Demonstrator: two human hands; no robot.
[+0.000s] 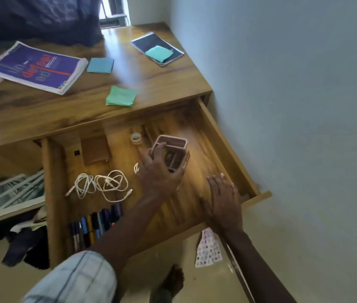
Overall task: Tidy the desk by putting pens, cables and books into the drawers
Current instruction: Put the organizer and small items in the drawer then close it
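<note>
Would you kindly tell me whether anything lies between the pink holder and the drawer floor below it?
Nothing visible does. The left hand grips the pink holder over a bare stretch of the open drawer; the white cables lie to its left, the tape roll behind it, and the right hand hovers to the right.

A home bedroom: wooden desk (68, 110), dark bedding (37, 18), clothes (26, 248).

Left hand (160, 173) grips pink holder (173, 149) over drawer (223, 145); right hand (223, 202) flat beside; cables (103, 184), pens (94, 224) left of left hand.
</note>
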